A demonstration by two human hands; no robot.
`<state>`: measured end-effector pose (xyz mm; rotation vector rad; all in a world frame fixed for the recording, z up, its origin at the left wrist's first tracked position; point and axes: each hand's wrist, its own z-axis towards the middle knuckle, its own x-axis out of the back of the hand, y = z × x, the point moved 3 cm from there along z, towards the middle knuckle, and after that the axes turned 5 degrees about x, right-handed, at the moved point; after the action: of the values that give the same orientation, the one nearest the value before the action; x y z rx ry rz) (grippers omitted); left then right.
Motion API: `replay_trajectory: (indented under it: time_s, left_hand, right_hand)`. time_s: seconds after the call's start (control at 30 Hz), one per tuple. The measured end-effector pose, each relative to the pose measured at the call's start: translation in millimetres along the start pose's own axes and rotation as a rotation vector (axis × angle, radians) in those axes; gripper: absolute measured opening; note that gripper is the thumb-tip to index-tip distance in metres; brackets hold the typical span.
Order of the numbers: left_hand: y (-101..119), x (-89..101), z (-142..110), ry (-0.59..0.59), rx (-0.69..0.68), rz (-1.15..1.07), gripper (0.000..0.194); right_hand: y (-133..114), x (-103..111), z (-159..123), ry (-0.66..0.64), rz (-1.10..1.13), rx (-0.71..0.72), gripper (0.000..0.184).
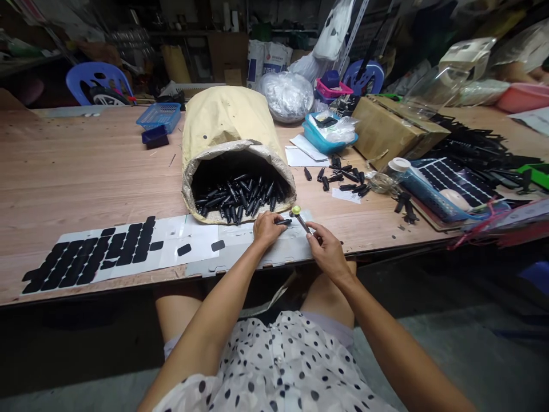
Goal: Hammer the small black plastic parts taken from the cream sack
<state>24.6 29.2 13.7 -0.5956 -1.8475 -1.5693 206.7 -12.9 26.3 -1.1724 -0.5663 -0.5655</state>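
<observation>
My left hand (pixel 266 228) is closed on a small black plastic piece (pixel 283 222) at the near edge of the wooden table (pixel 86 171). My right hand (pixel 323 245) pinches a thin tool with a yellow-green round head (pixel 296 211), whose tip points toward that piece. Both hands rest over a white backing sheet (pixel 193 240) that carries black stickers (pixel 90 260) at its left end. Just behind the hands lies a beige sack (pixel 227 123) on its side, its mouth open and full of black pieces (pixel 238 197).
Loose black pieces (pixel 343 178) lie right of the sack, near a cardboard box (pixel 392 131) and a blue tray (pixel 328 140). A blue basket (pixel 450 191) and black strips (pixel 476 146) fill the right side. A small blue basket (pixel 159 115) and a plastic chair (pixel 96 80) stand far left.
</observation>
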Motion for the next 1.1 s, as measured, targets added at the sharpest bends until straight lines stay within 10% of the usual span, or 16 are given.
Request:
replay_trajectory:
  time_s: [0.73,1.1]
  left_hand:
    - [12.6,4.2,-8.1,-0.044,0.059,0.057,0.017]
    - [10.8,2.5,-12.0,-0.026,-0.005,0.074,0.015]
  right_hand:
    - [-4.2,-11.8,-6.0,0.060,-0.035,0.122,0.035]
    - [39.4,8.7,59.6,0.077,-0.522,-0.298,0.043]
